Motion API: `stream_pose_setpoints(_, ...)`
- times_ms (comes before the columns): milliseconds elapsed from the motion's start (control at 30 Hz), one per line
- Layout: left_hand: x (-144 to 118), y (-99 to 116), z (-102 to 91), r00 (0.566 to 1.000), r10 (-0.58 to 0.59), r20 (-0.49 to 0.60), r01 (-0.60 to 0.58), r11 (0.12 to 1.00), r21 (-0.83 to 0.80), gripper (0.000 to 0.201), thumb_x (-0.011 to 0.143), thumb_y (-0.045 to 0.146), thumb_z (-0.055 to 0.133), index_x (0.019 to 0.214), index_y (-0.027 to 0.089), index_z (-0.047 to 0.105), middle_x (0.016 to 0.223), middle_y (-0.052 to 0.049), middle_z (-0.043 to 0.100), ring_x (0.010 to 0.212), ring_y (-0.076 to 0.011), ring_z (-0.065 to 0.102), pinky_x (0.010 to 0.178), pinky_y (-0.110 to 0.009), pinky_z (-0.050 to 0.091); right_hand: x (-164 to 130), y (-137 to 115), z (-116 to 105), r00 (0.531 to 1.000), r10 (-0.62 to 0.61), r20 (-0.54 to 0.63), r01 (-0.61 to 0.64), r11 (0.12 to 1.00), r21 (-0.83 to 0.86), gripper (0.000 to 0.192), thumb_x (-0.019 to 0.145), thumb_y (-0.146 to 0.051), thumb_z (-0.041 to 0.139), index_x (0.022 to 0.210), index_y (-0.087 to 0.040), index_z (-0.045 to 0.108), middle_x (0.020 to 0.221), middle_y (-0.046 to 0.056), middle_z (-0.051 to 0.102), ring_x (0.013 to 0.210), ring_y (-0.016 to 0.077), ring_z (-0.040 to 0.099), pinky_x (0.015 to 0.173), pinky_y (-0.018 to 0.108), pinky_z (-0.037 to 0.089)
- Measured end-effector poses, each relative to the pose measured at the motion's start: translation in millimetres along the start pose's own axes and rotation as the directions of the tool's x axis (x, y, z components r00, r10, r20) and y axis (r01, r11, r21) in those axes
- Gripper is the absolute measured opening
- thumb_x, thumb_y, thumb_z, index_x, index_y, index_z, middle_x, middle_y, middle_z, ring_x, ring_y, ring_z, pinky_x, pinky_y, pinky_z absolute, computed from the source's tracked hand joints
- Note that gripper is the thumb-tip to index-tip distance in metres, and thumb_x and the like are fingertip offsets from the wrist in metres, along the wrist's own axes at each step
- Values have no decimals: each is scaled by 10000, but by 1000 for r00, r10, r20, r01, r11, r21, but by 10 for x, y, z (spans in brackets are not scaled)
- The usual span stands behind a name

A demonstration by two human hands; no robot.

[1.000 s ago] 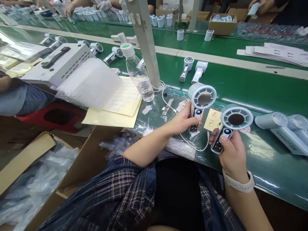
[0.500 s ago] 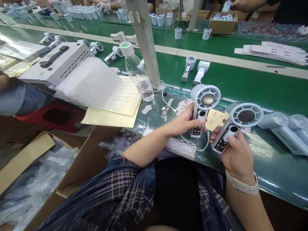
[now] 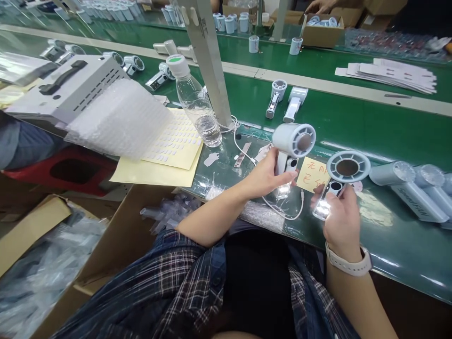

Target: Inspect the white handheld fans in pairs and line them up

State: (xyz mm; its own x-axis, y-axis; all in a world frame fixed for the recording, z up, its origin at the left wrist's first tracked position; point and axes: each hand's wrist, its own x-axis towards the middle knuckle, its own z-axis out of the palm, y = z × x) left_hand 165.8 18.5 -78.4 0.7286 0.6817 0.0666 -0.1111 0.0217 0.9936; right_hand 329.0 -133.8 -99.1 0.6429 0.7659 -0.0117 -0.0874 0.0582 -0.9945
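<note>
Fans both gripped: I'm clamping left hand round one handheld fan, right hand round another fan; at six o'clock, the charging cable is risking a snag.

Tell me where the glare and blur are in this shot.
Head view: glare whites out the handle of the fan in the right hand and streaks the green table; the box of bags at lower left is blurred; the fan in the left hand stays fairly sharp.
</note>
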Motion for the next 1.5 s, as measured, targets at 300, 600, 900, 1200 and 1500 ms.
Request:
stream_pose_setpoints(300,-59,-71,55,992,-14,126,55,941,-334,529,920,689,609,1135,261,384,881,-16,728,686,-196,726,602,-319,556,-6,-133,143,954,148,259,-219,937,272,479,1010,-714,537,1126,-299,748,1106,67,776,972,272,753,738,422,660)
stream_pose_setpoints(600,-251,207,72,965,174,196,-90,923,-375,485,942,573,711,1191,278,417,924,2,692,750,-161,717,636,-267,524,-174,-453,225,989,34,144,-72,962,263,346,1013,-602,630,1196,-341,764,1195,61,790,1045,312,767,845,509,674)
stream_pose_setpoints(900,-353,324,308,969,-26,246,141,875,-462,569,696,525,948,1051,163,688,1011,-108,739,1002,-266,723,911,-390,580,-229,-583,196,964,137,227,-206,926,318,311,1014,-464,525,990,-294,784,1020,79,791,970,311,752,866,533,657)
stream_pose_setpoints(1200,-409,281,441,955,-77,286,237,778,-582,536,841,592,814,1108,194,573,899,-22,692,754,-163,699,795,-344,602,-404,-572,70,955,177,239,-252,907,337,427,976,-521,487,885,-211,766,913,118,754,792,264,705,691,420,625)
stream_pose_setpoints(1500,-507,299,397,947,2,322,159,865,-476,496,894,434,759,1280,207,545,1093,-111,781,904,-292,798,865,-445,613,-519,-704,9,979,75,187,-148,900,411,229,937,-472,676,1085,-301,713,924,43,722,843,265,709,628,387,594)
